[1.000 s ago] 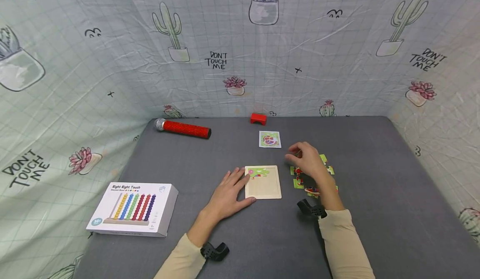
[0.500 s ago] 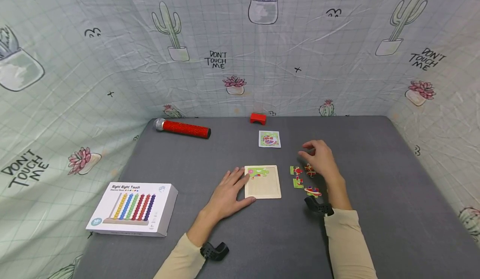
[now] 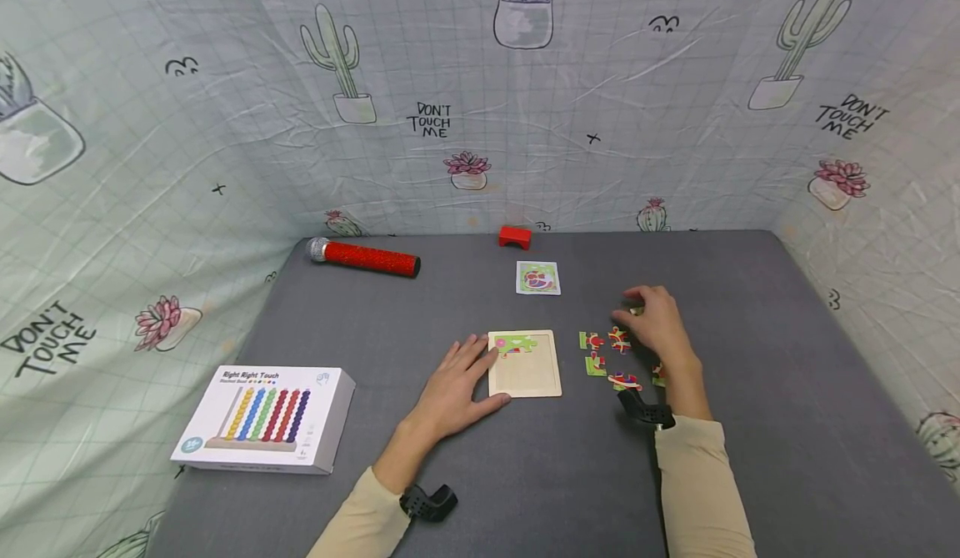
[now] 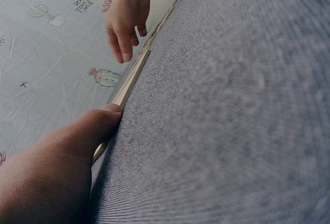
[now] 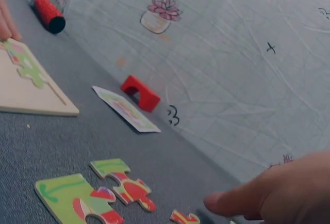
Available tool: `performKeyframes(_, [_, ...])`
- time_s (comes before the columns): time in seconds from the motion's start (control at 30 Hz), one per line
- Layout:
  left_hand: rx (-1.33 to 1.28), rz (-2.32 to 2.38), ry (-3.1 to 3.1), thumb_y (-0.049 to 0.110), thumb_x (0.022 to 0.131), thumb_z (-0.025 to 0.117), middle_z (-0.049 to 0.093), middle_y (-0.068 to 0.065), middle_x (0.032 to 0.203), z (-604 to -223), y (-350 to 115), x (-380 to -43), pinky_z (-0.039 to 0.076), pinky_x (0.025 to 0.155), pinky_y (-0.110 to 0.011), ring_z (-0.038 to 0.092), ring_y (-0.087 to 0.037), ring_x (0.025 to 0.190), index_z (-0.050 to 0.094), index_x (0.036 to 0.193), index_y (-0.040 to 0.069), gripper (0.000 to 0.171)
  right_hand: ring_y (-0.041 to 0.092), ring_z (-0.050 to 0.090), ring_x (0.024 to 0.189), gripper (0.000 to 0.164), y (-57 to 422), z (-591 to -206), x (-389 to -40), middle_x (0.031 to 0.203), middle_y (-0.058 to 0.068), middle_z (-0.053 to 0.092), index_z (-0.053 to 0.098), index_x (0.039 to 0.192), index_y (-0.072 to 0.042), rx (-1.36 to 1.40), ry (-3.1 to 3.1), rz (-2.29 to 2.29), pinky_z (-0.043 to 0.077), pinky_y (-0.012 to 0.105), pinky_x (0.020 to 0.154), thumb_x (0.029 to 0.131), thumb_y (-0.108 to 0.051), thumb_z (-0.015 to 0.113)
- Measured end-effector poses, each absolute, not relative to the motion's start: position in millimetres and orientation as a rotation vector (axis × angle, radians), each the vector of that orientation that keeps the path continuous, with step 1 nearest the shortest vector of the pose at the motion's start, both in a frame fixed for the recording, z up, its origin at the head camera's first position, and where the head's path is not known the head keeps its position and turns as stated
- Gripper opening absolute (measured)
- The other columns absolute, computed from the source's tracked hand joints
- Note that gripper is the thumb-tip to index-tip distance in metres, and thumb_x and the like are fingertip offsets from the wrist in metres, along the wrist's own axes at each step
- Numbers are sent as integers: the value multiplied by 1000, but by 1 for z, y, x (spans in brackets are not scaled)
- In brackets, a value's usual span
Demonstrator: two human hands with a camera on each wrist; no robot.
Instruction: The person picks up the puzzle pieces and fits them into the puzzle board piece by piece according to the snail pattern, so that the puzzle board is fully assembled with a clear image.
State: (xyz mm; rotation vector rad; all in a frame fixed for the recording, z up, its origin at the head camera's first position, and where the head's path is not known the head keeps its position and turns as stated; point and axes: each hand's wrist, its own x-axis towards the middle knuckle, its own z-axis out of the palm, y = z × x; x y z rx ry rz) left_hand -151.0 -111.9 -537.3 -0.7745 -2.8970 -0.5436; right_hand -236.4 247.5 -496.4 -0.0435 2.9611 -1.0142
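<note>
Wooden puzzle tray point(image 3: 528, 379), green section point(image 3: 517, 344) inside; left grip point(image 3: 452, 391) spread on edge, right grip point(image 3: 660, 323) near loose jigsaw pieces point(image 3: 618, 340), hold unclear

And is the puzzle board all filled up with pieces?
No, most of the puzzle board is bare, and several loose pieces lie on the table beside it.

Right hand point(image 5: 289, 190) near loose jigsaw pieces point(image 5: 133, 189) | left hand's fingers point(image 5: 7, 22) at wooden board point(image 5: 26, 92) over there, green piece point(image 5: 32, 74) inside | picture card point(image 5: 127, 110) by 1 red arch point(image 5: 148, 98) | red cylinder point(image 5: 48, 14) farther back
</note>
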Motion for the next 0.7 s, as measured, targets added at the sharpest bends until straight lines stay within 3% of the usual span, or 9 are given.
performKeyframes(0.4, [-767,-560,-2907,59,91,63,40,-9,160,-539,-112,-151,23,127,-46,32,-26,152,48,150,14,76,51,38,126,51,253,-495,-232,136,36,39,52,137,9,99,2938,-932,36,65,108,98,-22,65])
performKeyframes(0.7, [-766,-551,-2897,59,91,63,40,-8,160,-540,-112,-152,24,127,-46,33,-26,152,49,150,14,75,47,49,115,45,257,-496,-234,122,33,55,54,134,11,96,2970,-885,45,59,97,99,-16,63])
